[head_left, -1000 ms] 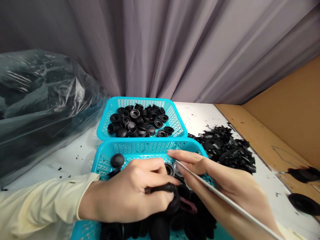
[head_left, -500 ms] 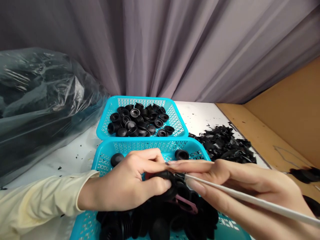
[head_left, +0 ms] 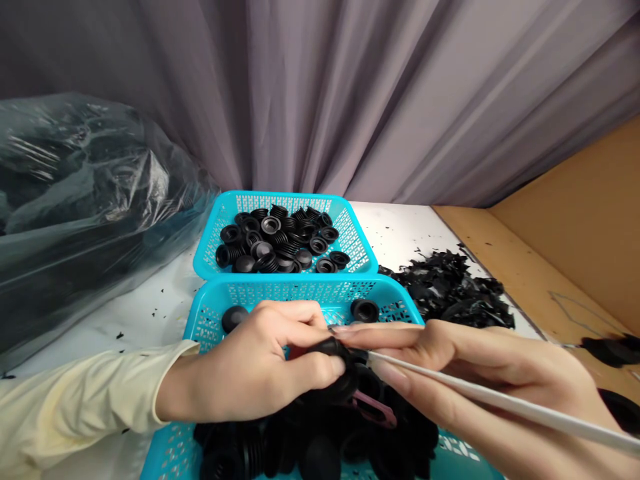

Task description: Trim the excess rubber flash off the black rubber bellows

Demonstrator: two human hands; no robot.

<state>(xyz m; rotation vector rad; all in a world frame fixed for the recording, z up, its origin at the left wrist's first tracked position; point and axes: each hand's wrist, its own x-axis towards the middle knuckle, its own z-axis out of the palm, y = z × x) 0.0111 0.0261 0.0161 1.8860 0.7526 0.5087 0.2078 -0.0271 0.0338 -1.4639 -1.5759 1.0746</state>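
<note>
My left hand [head_left: 260, 363] is closed on a black rubber bellows cap [head_left: 343, 377], with the thumb across its near side. My right hand [head_left: 480, 380] reaches in from the right, its fingertips meeting my left fingers at the cap. Between its thumb and fingers it pinches a long, thin white stick-like tool [head_left: 500, 393], which runs to the lower right; its tip end is partly hidden. Both hands are above the near blue basket [head_left: 240, 287], where many black caps [head_left: 320, 457] lie. A pink loop-shaped piece [head_left: 375, 408] shows just under the hands.
Behind stands a second blue basket [head_left: 367, 250] with black ribbed caps [head_left: 280, 240]. A heap of black scraps [head_left: 450, 287] lies on the white table [head_left: 395, 230] at right. At left is a large clear plastic bag [head_left: 100, 193]. A grey curtain [head_left: 310, 93] hangs behind.
Almost nothing differs. The black cap in my left hand has shifted or turned slightly, and my right hand has moved very little with the white tool.
</note>
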